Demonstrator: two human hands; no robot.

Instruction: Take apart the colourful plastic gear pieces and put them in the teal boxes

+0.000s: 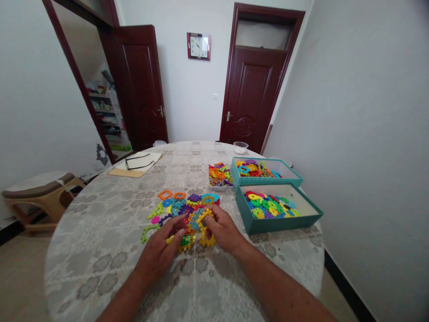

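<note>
We've got both hands low on the lace-patterned round table [100,241]. Our right hand [224,230] has its fingers pinched shut on a yellow toothed plastic frame tile [205,218], which stands on edge with its long side running away from us. Our left hand [160,251] clamps thumb and fingers on the small joined clump of yellow and green tiles [186,243], touching that frame. The loose spread of coloured tiles [181,203] lies just beyond, with two teal cardboard boxes [278,223] to the right.

Glossy plastic pieces [187,210], lacy tablecloth [100,241]
</note>
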